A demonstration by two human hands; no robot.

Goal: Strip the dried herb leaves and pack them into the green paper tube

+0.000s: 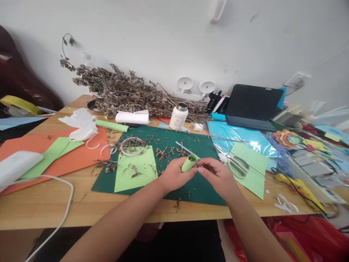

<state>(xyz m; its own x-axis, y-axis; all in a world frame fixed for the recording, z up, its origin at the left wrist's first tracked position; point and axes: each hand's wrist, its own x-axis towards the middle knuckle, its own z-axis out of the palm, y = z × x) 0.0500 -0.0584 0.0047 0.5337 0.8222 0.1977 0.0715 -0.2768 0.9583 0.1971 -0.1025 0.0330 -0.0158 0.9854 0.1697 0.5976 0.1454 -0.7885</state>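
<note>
My left hand (176, 175) is closed around a small rolled tube of light green paper (190, 162), its open end tilted up with dried bits inside. My right hand (216, 174) is beside the tube's mouth, fingers pinched on small dried leaf pieces. Both hands hover over a dark green cutting mat (169, 145) strewn with dried leaf crumbs. A light green paper sheet (135, 169) lies on the mat to the left of my hands.
A heap of dried branches (128, 91) lies along the wall. Scissors (236, 163) rest on green paper at right. A white bottle (178, 116), tape ring (132, 146), orange paper (68, 156), tablet (253, 105) and craft clutter crowd the wooden table (81, 207).
</note>
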